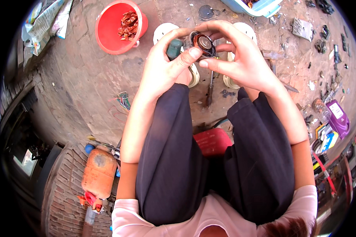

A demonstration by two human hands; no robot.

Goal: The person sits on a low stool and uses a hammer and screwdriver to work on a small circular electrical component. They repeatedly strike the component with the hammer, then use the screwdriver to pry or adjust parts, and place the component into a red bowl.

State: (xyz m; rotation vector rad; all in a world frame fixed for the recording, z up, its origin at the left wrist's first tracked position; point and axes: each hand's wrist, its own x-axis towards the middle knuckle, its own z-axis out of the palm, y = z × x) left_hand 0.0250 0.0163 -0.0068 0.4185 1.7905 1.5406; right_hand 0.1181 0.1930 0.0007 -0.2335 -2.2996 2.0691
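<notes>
A round, dark motor part (203,42) with copper-coloured windings and a metal disc in its middle is held up between my hands, above the ground between my shoes. My left hand (168,63) grips its near left side, thumb laid on the rim. My right hand (241,55) curls around the other side, its index finger along the far edge and its thumb just below. A dark green rounded thing (175,49) shows inside the curve of my left hand; I cannot tell whether it is joined to the motor part. Below lies a long-shafted tool (210,89).
A red bucket (103,29) with copper-coloured scraps stands at the far left, a light blue basin (261,8) at the far edge. Dark scraps and a purple container (338,118) lie right. An orange gas cylinder (99,173) is at lower left; wires (124,101) lie left of my leg.
</notes>
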